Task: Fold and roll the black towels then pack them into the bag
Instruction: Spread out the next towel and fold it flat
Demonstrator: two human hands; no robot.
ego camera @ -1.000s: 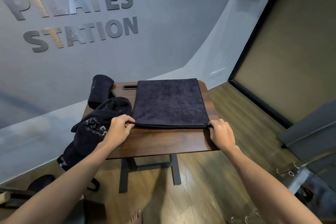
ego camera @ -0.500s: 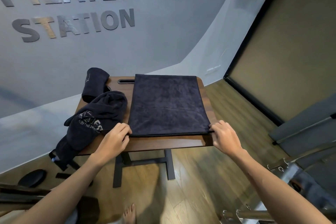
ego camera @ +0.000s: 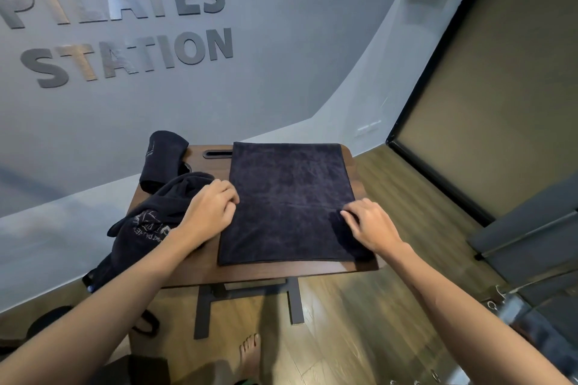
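Note:
A black towel (ego camera: pixel 291 197) lies flat and folded on the small wooden table (ego camera: pixel 281 273), with a faint crease across its middle. My left hand (ego camera: pixel 212 209) sits at the towel's left edge about halfway up, fingers curled onto the edge. My right hand (ego camera: pixel 369 223) covers the right edge at the same height, its bent fingers lying on top of the cloth and its thumb hidden. A rolled black towel (ego camera: pixel 162 159) lies at the table's far left corner. The black bag (ego camera: pixel 144 225) with pale lettering slumps over the table's left side.
The table has a slot handle (ego camera: pixel 217 153) at its far edge and dark metal legs (ego camera: pixel 203 309). A grey wall with large lettering rises behind it. Wooden floor surrounds the table; my bare foot (ego camera: pixel 250 356) stands near it. Metal equipment (ego camera: pixel 513 306) sits at the right.
Both hands left the towel's near corners and moved away from me to the middle of its side edges. The towel slid a little closer to the table's front edge.

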